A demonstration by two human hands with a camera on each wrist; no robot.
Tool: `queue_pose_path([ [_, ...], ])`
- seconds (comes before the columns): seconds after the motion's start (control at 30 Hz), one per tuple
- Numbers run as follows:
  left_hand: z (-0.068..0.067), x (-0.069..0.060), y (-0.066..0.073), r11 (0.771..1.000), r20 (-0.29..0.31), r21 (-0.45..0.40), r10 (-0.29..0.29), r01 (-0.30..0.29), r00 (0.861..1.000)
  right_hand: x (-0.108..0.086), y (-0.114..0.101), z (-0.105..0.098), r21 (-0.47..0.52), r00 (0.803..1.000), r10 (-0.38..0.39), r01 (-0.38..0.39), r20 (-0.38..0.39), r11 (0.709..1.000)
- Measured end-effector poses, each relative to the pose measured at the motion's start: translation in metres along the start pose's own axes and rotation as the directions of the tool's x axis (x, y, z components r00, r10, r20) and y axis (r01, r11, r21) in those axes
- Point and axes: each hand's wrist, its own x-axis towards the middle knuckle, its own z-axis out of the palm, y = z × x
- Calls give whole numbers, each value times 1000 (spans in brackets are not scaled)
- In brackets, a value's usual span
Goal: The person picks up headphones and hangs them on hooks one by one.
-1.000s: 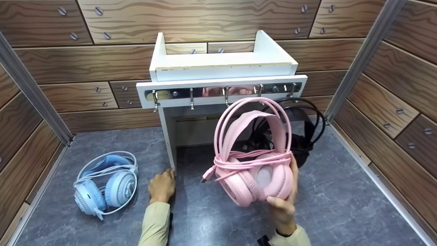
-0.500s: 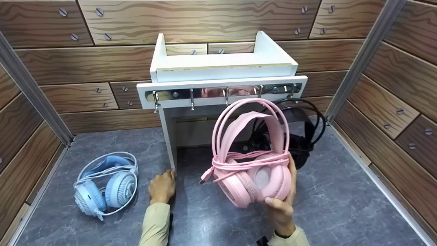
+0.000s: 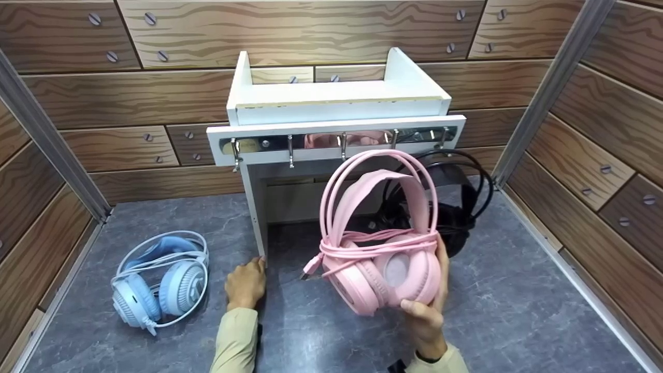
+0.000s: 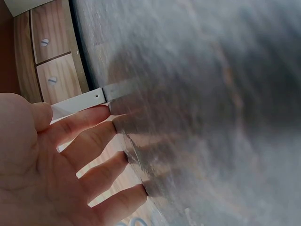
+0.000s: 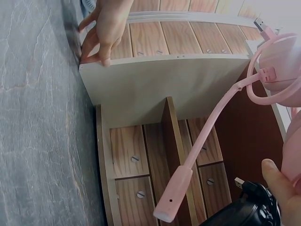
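My right hand (image 3: 426,321) holds a pink headset (image 3: 357,291) by its lower earcups, raised in front of a white shelf stand (image 3: 336,92). Its cable is wrapped around the headset, with the USB plug hanging at the left. In the right wrist view its microphone boom (image 5: 207,136) sticks out. My left hand (image 3: 245,284) pinches the front foot of the stand's left side panel (image 4: 77,103) between thumb and fingers, fingertips touching the tabletop. Several metal hooks (image 3: 291,150) line the stand's front rail.
Behind the pink headset, at the stand's right, is a black headset (image 3: 458,223), partly hidden. A light blue headset (image 3: 181,287) lies at the left of the grey marbled table (image 3: 518,305). Wood-patterned walls (image 3: 595,134) enclose the back and sides.
The pink headset has drifted slightly left with my right hand. My left hand stays at the stand's foot.
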Motion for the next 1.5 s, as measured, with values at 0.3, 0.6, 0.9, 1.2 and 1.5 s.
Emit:
queue_pose_path([
  [0.3, 0, 0, 0, 1000, -3, 4, 2, -2, 1000, 0, 2, 1, 8, 1000, -13, 13, 26, 1000],
  [0.6, 1, 0, 1, 1000, -14, -3, 3, -3, 1000, 0, 5, 1, 9, 999, -19, 19, 38, 1000],
  [0.9, 0, -1, 1, 1000, -32, 1, 23, -23, 999, 0, 6, 2, -17, 998, -30, 31, 49, 999],
  [1.2, 0, -1, 1, 1000, -30, 3, 22, -22, 999, 0, 6, 4, -48, 1000, -10, 11, 19, 999],
  [1.5, 0, -1, 0, 1000, -22, -2, 14, -14, 1000, 0, 8, 3, -89, 1000, -10, 10, 8, 996],
])
